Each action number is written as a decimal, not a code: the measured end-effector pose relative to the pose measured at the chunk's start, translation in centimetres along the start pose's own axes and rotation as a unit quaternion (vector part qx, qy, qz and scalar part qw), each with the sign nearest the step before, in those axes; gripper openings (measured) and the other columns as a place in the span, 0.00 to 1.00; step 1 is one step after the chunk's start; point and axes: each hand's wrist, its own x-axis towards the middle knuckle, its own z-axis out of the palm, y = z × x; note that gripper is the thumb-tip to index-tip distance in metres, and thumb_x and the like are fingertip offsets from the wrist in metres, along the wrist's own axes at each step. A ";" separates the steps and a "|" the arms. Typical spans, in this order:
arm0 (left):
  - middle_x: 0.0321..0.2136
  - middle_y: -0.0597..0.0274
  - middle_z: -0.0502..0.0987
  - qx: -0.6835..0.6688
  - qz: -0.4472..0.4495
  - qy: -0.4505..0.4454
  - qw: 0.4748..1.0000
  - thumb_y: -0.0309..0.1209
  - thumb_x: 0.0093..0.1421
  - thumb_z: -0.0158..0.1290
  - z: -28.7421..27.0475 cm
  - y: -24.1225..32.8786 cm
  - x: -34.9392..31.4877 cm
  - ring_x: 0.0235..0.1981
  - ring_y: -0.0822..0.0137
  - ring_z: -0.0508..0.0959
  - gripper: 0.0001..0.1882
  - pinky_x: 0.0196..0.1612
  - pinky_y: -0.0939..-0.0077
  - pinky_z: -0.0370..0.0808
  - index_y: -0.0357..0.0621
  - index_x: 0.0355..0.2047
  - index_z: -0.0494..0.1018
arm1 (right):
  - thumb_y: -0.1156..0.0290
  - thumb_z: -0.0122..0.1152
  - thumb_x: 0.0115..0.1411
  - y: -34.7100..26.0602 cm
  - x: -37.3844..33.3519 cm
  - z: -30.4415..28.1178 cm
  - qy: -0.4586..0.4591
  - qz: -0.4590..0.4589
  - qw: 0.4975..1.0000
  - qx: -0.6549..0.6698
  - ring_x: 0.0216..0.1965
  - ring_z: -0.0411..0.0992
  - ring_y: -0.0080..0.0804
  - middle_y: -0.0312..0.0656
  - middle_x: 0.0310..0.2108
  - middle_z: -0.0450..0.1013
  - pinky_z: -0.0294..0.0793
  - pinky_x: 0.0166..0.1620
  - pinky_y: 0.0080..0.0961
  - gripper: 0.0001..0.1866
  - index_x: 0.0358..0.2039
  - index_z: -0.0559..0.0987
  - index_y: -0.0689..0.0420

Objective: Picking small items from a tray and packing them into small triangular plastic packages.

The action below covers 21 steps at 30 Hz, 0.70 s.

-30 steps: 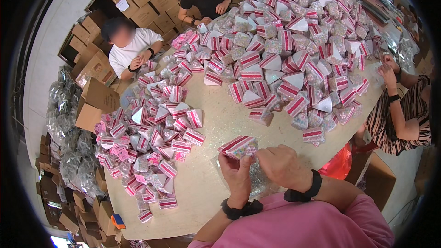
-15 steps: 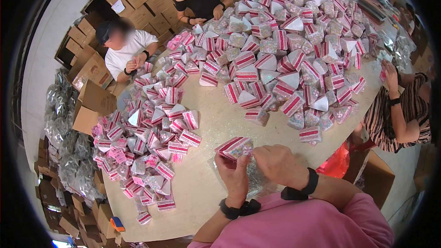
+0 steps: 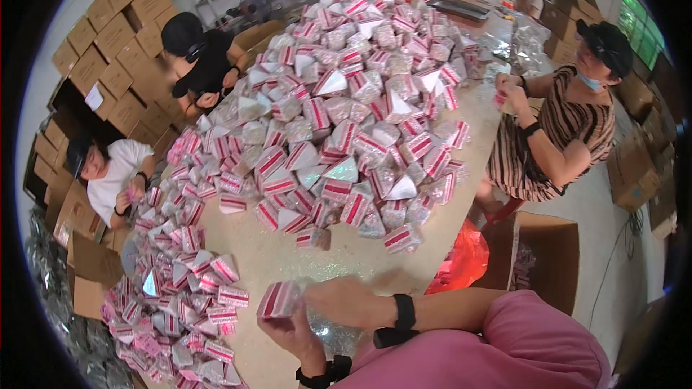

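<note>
My left hand [image 3: 297, 333] grips a toy cake slice [image 3: 279, 300], a wedge with pink and white striped sides in what looks like a clear wrapper. Right beside the slice is my right hand [image 3: 342, 302]. Its fingers are smeared by motion, so whether they touch or pinch anything cannot be made out. Below both hands, clear plastic film [image 3: 333, 335] lies on the tabletop [image 3: 288, 263]. A big heap of similar slices [image 3: 360, 115] rises beyond my hands. To the left spreads a lower pile of slices with pink tags [image 3: 180, 317].
Across the table on the left sit two people, one in white [image 3: 119, 176] and one in black [image 3: 198, 65]. A person in stripes [image 3: 559, 122] works at the right edge. A red plastic bag [image 3: 461, 259] and an open carton [image 3: 551, 252] stand by my right arm.
The view has swung right and up, so the scene sits further left and the striped person shows fully. My left hand still has the slice; my right hand stays close to it, now blurred.
</note>
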 end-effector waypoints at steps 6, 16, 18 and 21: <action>0.53 0.48 0.64 0.044 0.074 -0.042 0.995 0.19 0.49 0.60 0.0 -0.7 0.2 0.52 0.58 0.69 0.33 0.54 0.64 0.69 0.37 0.54 0.56 | 0.65 0.49 0.58 0.9 -0.2 0.1 0.011 0.068 0.993 0.096 0.29 0.72 0.50 0.47 0.27 0.73 0.68 0.33 0.40 0.10 0.33 0.73 0.58; 0.48 0.53 0.67 0.041 -0.035 -0.048 0.997 0.20 0.50 0.56 -0.1 0.4 0.0 0.48 0.61 0.71 0.29 0.52 0.68 0.70 0.37 0.51 0.57 | 0.74 0.53 0.58 1.2 0.1 -0.2 -0.065 0.160 0.942 0.287 0.20 0.67 0.21 0.37 0.19 0.69 0.65 0.24 0.22 0.06 0.35 0.68 0.60; 0.48 0.53 0.67 0.031 -0.009 -0.061 0.998 0.21 0.51 0.58 -0.4 -0.1 -0.5 0.49 0.62 0.70 0.30 0.54 0.69 0.67 0.38 0.51 0.57 | 0.76 0.53 0.59 1.5 0.1 0.5 -0.063 0.147 0.939 0.305 0.19 0.66 0.19 0.35 0.18 0.68 0.63 0.23 0.19 0.05 0.34 0.67 0.60; 0.47 0.53 0.67 -0.011 -0.037 -0.047 0.998 0.23 0.51 0.59 -0.6 -0.2 -1.0 0.50 0.62 0.69 0.29 0.54 0.68 0.66 0.38 0.51 0.57 | 0.75 0.54 0.59 1.4 0.2 1.2 -0.073 0.152 0.918 0.360 0.19 0.65 0.18 0.36 0.18 0.68 0.63 0.22 0.17 0.05 0.33 0.67 0.59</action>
